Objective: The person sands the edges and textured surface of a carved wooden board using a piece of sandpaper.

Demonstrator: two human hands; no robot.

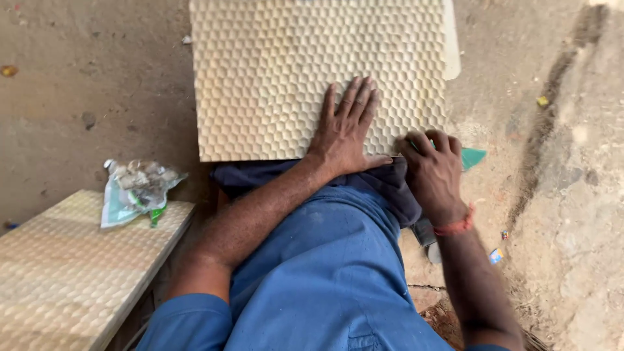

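Note:
A pale wooden panel (279, 71) carved with a honeycomb pattern rests on my knee, over a dark blue cloth (383, 185). My left hand (344, 130) lies flat on its lower right part, fingers spread and pressing down. At the panel's lower right edge my right hand (434, 175) is curled around a green piece (473, 157), which looks like sandpaper, only a corner of it showing. A red thread band circles my right wrist. My blue trousers fill the lower middle.
A second honeycomb-carved panel (58, 273) lies at lower left with a crumpled plastic bag (136, 188) on it. Dusty concrete floor (546, 130) surrounds me, with small scraps of litter at right. A grey object (429, 240) peeks out beneath my right forearm.

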